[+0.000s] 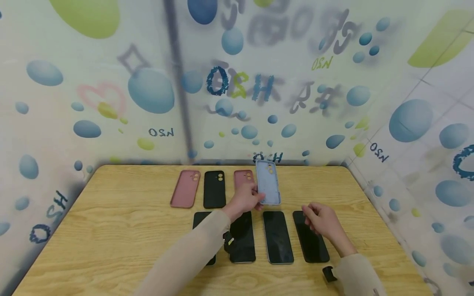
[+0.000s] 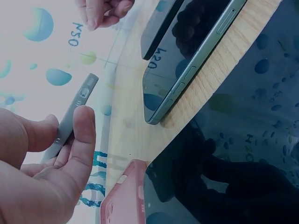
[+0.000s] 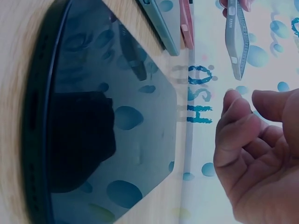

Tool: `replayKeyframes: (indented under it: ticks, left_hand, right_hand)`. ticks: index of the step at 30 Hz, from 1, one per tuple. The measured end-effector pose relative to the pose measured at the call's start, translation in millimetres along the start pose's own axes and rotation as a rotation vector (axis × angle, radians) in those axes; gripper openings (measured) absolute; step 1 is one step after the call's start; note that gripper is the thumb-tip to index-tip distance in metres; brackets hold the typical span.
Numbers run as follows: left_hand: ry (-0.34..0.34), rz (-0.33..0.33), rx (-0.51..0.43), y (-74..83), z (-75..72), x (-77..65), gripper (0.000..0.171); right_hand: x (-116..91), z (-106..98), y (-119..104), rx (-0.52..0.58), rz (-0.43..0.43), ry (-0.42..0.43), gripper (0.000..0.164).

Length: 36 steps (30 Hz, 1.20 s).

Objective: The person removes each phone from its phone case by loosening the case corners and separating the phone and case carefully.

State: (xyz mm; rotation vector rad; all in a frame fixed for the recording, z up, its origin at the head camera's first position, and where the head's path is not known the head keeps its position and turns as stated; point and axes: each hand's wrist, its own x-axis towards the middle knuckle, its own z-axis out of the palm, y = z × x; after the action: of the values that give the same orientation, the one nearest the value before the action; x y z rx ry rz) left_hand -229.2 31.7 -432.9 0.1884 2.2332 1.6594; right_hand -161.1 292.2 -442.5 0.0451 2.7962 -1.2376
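My left hand (image 1: 245, 198) pinches a light blue phone case (image 1: 268, 183) by its lower left edge. Its hollow inside faces me, and the camera cut-outs are at the top. In the left wrist view, thumb and fingers close on the edge of this case (image 2: 85, 93). My right hand (image 1: 324, 221) hovers over the rightmost black phone (image 1: 315, 246) with loosely bent fingers. Nothing lies between its thumb and fingertips in the right wrist view, where the case (image 3: 238, 46) hangs beyond them.
Left of that phone lie a second phone (image 1: 278, 240), a third (image 1: 243, 242) and another (image 1: 200, 218) partly under my left sleeve. Behind them are a pink case (image 1: 185, 190), a black case (image 1: 214, 191) and another pink case (image 1: 243, 176). A patterned wall (image 1: 229, 139) borders the wooden table (image 1: 111, 230).
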Motion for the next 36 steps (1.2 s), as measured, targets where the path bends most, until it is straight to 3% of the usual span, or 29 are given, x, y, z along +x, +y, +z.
replayKeyframes:
  ticks: [23,36]
  left_hand:
    - [0.012,-0.061,0.02,-7.4,8.4,21.2,0.015]
    - [0.042,-0.115,0.107,-8.6,14.7,27.9,0.019]
  right_hand:
    - [10.1,0.5,12.6,0.0,0.028,0.019,0.035]
    - [9.4,1.0,11.7,0.002,0.027,0.012,0.033]
